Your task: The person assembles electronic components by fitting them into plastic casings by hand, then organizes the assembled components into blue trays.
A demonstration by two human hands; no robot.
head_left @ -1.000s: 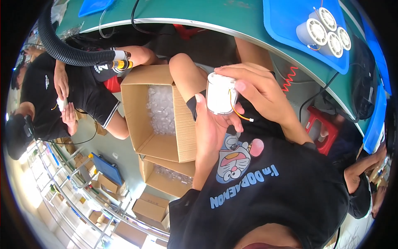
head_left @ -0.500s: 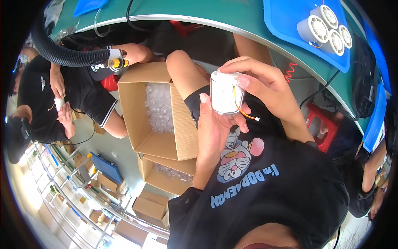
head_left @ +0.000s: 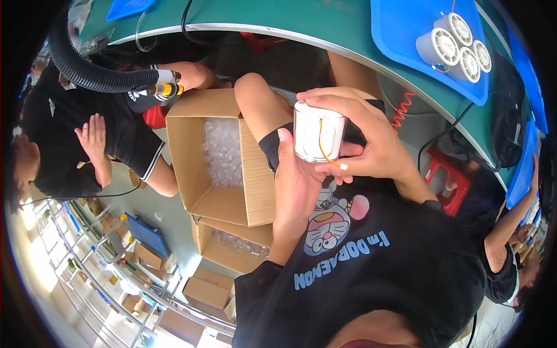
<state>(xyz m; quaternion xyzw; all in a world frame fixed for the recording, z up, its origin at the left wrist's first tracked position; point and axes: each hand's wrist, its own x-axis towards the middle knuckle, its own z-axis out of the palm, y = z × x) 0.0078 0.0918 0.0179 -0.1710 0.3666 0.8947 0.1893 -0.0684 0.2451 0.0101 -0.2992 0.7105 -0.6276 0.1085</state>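
Seemingly, two-handed handling is the current step: a cupped left hand [head_left: 297, 184] supports a white, plastic-looking cylinder [head_left: 308, 139] before the torso, while a right hand [head_left: 371, 139] spans its ends. Its long axis runs near upright in view, flat end topmost; any regrip calls for sparing the thin orange wire [head_left: 321, 142].

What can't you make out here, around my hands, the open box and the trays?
All in the head view:
Far side of the white cylinder: hidden by its near side.
Parts of the left hand: hidden behind the cylinder and right hand.
Contacts of the white plug: too small.
Whatever lies under the clear pieces in the cardboard box: hidden by the top pieces.
Far end of the blue tray: cut off by the upper edge.
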